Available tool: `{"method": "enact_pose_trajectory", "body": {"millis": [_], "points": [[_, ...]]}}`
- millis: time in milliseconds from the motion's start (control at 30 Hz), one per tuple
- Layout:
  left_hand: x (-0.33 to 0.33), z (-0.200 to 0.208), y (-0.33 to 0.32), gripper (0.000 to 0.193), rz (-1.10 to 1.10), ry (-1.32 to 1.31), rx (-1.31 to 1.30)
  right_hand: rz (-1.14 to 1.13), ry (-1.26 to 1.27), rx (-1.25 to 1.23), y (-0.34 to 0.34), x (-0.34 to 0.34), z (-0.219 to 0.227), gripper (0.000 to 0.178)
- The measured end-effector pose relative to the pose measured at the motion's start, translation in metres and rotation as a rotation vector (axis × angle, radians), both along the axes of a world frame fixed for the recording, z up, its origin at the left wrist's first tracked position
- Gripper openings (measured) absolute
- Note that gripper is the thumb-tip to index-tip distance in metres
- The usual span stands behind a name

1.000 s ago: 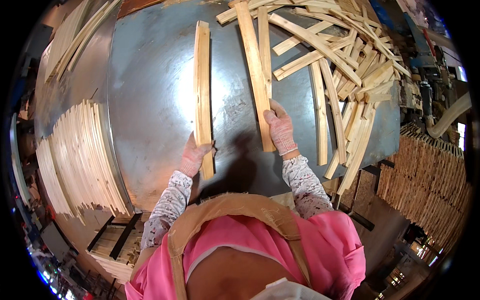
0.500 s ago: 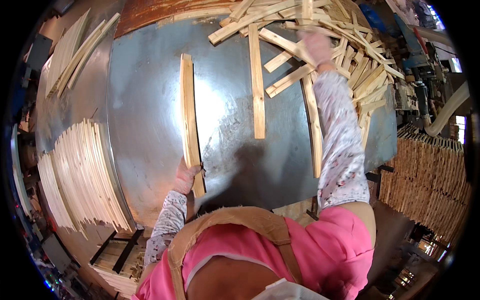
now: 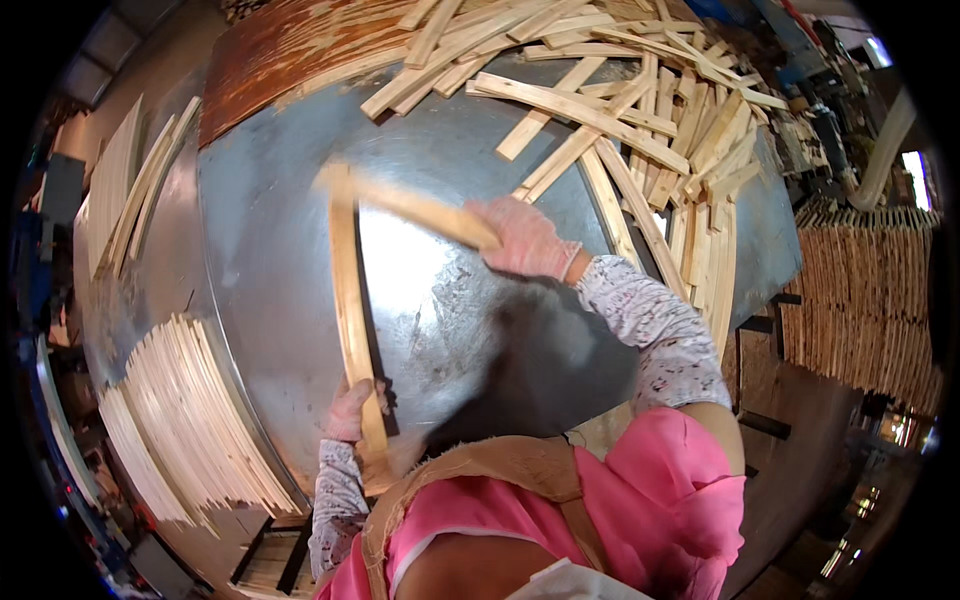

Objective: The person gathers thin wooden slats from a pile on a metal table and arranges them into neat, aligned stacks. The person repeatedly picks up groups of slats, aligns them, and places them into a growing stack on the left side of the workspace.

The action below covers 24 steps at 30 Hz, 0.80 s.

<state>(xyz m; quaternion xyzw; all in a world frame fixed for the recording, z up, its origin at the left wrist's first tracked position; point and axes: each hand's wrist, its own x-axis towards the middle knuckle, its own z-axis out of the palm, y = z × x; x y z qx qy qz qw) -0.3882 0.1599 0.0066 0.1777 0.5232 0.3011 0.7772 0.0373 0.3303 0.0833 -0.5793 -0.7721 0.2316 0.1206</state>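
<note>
Gloved and gripping, my left hand (image 3: pixel 350 410) is closed around the near end of a pale wooden slat (image 3: pixel 348 300), which points away from me over the metal tabletop (image 3: pixel 270 280). Whether a second slat lies under it I cannot tell. My right hand (image 3: pixel 525 237), also gloved, is closed on the near right end of another wooden slat (image 3: pixel 415 210). This one is blurred and slants to the far left, where its tip overlaps or meets the far end of the left hand's slat.
A jumbled pile of slats (image 3: pixel 690 130) covers the far right of the tabletop. At the left stands a neat row of slats (image 3: pixel 185 410), with a few more (image 3: pixel 150 190) beyond it. A reddish-brown board (image 3: pixel 290 60) lies at the far edge. Stacked wood (image 3: pixel 860 300) stands at right.
My right hand has come from the far pile toward me and leftward, now with a slat in it. The lone slat in mid-table is gone from its place. My left hand keeps its grip.
</note>
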Motion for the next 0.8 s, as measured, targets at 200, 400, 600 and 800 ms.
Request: {"method": "enact_pose_trajectory", "body": {"millis": [200,400,600,800], "points": [[-0.016,-0.063,-0.023,0.054,-0.118,-0.031,0.058,0.849,-0.021,0.334,0.001,-0.026,-0.004,0.043],[0.065,0.028,0.0,0.062,-0.256,-0.562,-0.103,0.854,0.01,0.323,0.012,-0.063,-0.034,0.038],[0.062,0.048,-0.01,0.068,-0.285,-0.114,0.115,-0.269,-0.563,0.337,0.089,0.129,-0.057,0.036],[0.027,-0.014,-0.015,0.064,-0.2,0.165,0.161,-0.439,-0.593,0.005,0.12,0.244,-0.046,0.062]]}}
